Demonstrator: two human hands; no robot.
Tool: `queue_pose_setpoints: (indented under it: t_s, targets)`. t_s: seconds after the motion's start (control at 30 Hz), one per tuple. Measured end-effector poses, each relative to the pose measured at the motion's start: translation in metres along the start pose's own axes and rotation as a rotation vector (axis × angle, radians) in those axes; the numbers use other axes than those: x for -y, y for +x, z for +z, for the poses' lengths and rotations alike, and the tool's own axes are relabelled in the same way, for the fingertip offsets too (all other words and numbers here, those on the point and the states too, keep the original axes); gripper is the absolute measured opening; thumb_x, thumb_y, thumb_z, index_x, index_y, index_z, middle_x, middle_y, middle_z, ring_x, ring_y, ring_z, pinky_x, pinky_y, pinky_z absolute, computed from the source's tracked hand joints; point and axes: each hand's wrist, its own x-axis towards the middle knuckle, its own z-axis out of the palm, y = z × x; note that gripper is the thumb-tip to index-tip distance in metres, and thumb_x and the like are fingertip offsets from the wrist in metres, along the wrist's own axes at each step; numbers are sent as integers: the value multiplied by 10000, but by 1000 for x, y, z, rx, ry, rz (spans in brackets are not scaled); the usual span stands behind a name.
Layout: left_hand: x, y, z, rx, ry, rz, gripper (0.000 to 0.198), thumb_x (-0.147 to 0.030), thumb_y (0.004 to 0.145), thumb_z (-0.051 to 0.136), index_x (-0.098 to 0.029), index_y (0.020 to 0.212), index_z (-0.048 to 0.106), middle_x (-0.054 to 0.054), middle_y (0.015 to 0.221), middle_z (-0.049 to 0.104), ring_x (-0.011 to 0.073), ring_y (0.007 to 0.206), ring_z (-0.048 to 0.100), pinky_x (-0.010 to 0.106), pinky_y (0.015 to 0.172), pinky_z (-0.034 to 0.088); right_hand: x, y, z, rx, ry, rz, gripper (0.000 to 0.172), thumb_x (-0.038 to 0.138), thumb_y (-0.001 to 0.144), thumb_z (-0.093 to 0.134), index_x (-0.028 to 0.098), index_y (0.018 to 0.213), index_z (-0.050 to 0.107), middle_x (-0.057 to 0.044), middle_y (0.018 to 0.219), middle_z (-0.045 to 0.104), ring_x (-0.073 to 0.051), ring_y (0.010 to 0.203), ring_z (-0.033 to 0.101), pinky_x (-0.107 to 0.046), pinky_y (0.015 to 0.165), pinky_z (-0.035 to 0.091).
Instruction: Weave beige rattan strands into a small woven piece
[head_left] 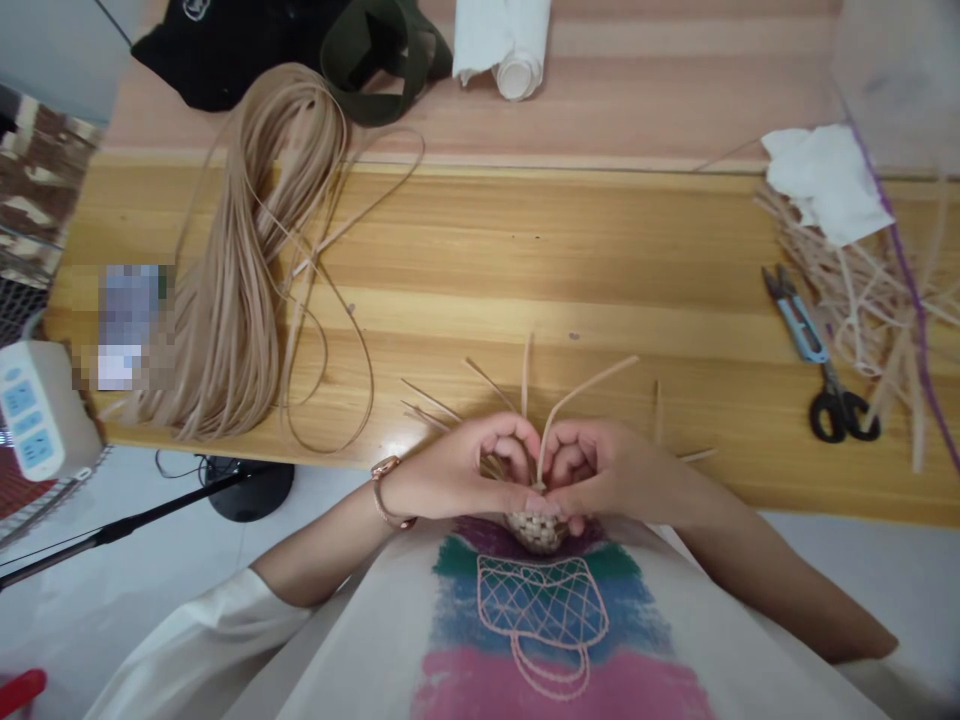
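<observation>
Woven cane basket (535, 532), small and rounded, sits between both hands just off the near edge of the wooden table (570, 250), in front of a printed T-shirt (540, 620). Its woven part lies lowest and nearest the person, while loose cane stakes (577, 395) fan out from it toward the far side and to both sides, so its long axis runs roughly near to far. The left hand (457, 475), with a rose-gold watch (388, 490) on its wrist, and the right hand (607, 475) are both closed, gripping the basket from either side, their fingers (510, 435) curled over it and nearly meeting at the middle. On the left of the table lies a long hank of pale cane strips (240, 270). To the right, black-and-blue scissors (821, 370) rest just beside a heap of cane offcuts (862, 300), partly covered by white tissue (825, 180). A black cap (210, 50) lies on the pinkish far surface.
</observation>
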Motion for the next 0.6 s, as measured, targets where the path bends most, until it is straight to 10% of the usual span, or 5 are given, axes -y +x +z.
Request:
queue_pose_setpoints:
  t_s: [0.6]
  targets:
    - [5,6,0,19,-60,-69,133,-167,699,673,-116,777,576,-27,712,543,64,671,487,191,661,386,6,-17,0,-6,-263,-125,97,197,760,586,159,850,591,48,594,572,-54,468,516,-168,464,401]
